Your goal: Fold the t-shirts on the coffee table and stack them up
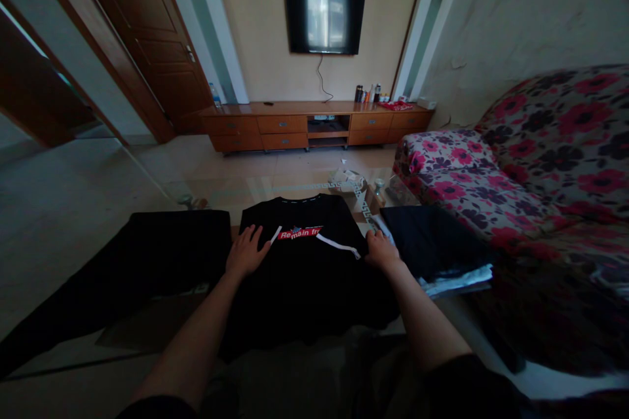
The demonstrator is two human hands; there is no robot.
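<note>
A black shirt (304, 288) lies spread out in front of me on a glass table, its neckline pointing away. Across its chest runs a red print with white letters, flanked by two white strips. My left hand (247, 253) rests flat on the shirt's left side with its fingers spread. At the right edge of the shirt, near the end of one white strip, my right hand (382, 251) has its fingers curled in on the cloth. The fingertips of that hand are partly hidden.
Dark folded clothing (432, 239) is stacked on the right over lighter pieces. Another black garment (171, 255) hangs over the table's left side. A floral sofa (540, 170) stands at right. Beyond the glass table (236, 188) are a wooden cabinet (282, 124) and a wall television (324, 21).
</note>
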